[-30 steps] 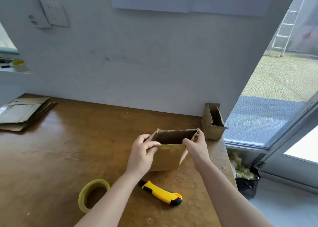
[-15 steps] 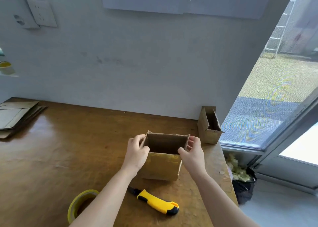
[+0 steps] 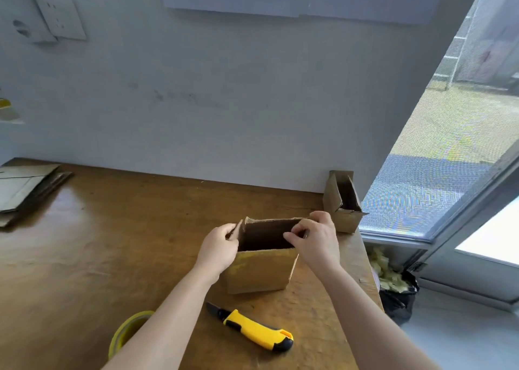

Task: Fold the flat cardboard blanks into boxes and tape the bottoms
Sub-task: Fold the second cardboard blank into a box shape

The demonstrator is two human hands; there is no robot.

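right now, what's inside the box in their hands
Only the far inner wall of the box shows, dark and bare. Its floor is hidden behind the near wall.

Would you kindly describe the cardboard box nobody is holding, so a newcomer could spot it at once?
Follow the right edge of the wooden table to its far corner by the wall. The spare box stands there, top open. Unlike the held box nearer the person, it stands untouched.

box (image 3: 259, 271) plain brown, dark inside; knife (image 3: 257, 331) yellow and black; tape (image 3: 126, 333) yellow; worktop (image 3: 98, 243) glossy brown wood; wall (image 3: 224, 89) pale grey
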